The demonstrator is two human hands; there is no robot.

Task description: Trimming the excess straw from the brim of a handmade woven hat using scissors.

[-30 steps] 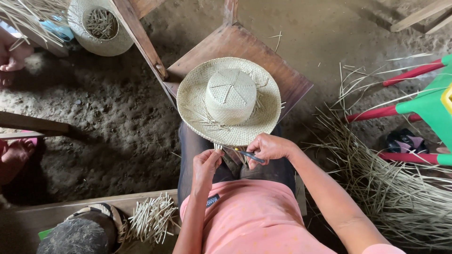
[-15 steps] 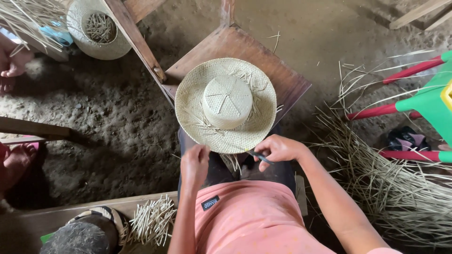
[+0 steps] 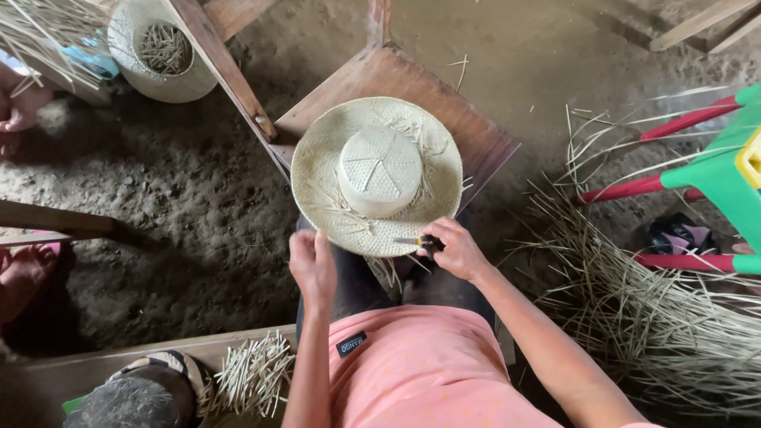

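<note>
A pale woven straw hat (image 3: 376,170) lies crown up on a brown wooden stool (image 3: 483,143), its near brim over my knees. Loose straw ends stick out of the weave. My left hand (image 3: 311,265) sits at the brim's near left edge, fingers curled on it. My right hand (image 3: 458,250) is at the near right edge and grips a small knife (image 3: 412,241) with a dark handle. The blade points left and lies along the brim's edge.
A heap of long dry straw (image 3: 674,317) lies on the dirt floor to my right, by a green and red plastic stool (image 3: 713,174). A second hat (image 3: 158,51) holding cut straw bits sits far left. Short straw cuttings (image 3: 254,372) lie on a plank near my left elbow.
The hat has turned a little on the stool. My left hand moved from the middle of the near brim out to its left edge. My right hand brought the knife up onto the brim.
</note>
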